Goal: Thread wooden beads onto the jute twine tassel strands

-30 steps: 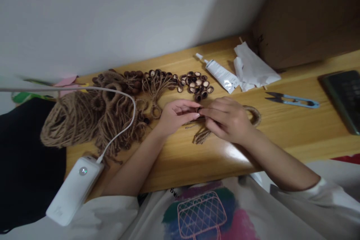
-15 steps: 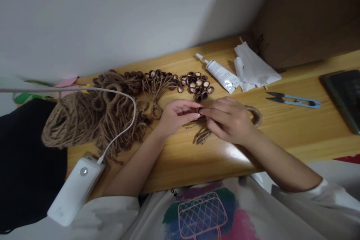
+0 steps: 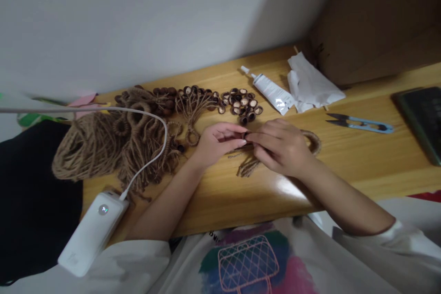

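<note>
The left hand (image 3: 217, 144) and right hand (image 3: 283, 146) meet fingertip to fingertip over the wooden table (image 3: 213, 206). The left thumb and forefinger pinch a small dark piece (image 3: 245, 136); the right fingertips close on it from the other side. Most of the piece is covered by the fingers, so its full shape and any opening cannot be made out. The right thumb is largely concealed.

Directly below the grip, a cord bundle (image 3: 247, 167) emerges from under the right hand, its frayed end showing. A wrapped cord ring (image 3: 314, 142) protrudes beyond the far side of that hand; whether it joins the bundle is hidden.

Just beyond the grip lies a cluster of shell halves (image 3: 244, 101), some pale inside, the nearest dark. Past them, up and to the right, are a white tube (image 3: 274, 93), print illegible, and crumpled white paper (image 3: 312, 82) largely covering a thin stick. Well right of the grip lie blue-handled snips (image 3: 365, 124), and farther right a dark device (image 3: 420, 119), cut off by the picture edge. Left of the grip, knotted cord pieces (image 3: 141, 156) overlap and cannot be counted.
</note>
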Tool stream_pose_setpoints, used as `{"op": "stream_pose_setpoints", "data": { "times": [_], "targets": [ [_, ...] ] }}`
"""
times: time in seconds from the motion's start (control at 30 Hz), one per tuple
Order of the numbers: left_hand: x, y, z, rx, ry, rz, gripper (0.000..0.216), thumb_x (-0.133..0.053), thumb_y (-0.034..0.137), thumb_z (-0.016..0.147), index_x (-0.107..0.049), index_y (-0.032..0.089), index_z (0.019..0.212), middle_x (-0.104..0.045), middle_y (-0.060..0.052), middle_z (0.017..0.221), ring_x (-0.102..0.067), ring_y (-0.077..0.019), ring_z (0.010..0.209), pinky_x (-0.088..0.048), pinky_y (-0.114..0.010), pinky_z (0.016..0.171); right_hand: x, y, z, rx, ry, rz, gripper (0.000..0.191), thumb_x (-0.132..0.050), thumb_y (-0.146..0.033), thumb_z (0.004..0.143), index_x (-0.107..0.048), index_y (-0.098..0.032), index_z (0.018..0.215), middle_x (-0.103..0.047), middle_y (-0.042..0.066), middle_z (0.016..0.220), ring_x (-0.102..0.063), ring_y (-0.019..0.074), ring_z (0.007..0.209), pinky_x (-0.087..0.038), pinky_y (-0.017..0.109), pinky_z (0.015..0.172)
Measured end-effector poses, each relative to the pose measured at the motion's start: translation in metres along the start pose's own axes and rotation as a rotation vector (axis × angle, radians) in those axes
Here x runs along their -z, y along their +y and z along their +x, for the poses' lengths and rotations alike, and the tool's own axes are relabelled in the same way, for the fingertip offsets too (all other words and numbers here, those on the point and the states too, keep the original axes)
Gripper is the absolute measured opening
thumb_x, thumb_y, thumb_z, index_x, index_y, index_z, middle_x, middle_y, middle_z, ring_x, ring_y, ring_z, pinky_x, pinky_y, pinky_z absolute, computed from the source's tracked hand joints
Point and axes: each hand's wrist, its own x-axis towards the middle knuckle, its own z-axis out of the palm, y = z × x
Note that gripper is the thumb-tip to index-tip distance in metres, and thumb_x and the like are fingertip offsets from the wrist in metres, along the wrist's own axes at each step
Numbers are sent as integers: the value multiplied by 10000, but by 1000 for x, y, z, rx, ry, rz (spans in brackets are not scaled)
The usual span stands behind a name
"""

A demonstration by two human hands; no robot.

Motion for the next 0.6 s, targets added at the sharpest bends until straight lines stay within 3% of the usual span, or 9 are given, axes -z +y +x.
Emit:
{"op": "stream_pose_setpoints", "data": {
  "times": [0.6],
  "targets": [
    [0, -1, 0, 12, 3, 36, 303, -831, 261, 574, -725, 153, 836, -747, -45, 806, -682, -129, 698, -567, -250, 685, -1, -2, -1, -34, -41, 0, 170, -492, -137, 849, -661, -129, 867, -673, 73, 746, -563, 184, 653, -425, 316, 614]
  ]
}}
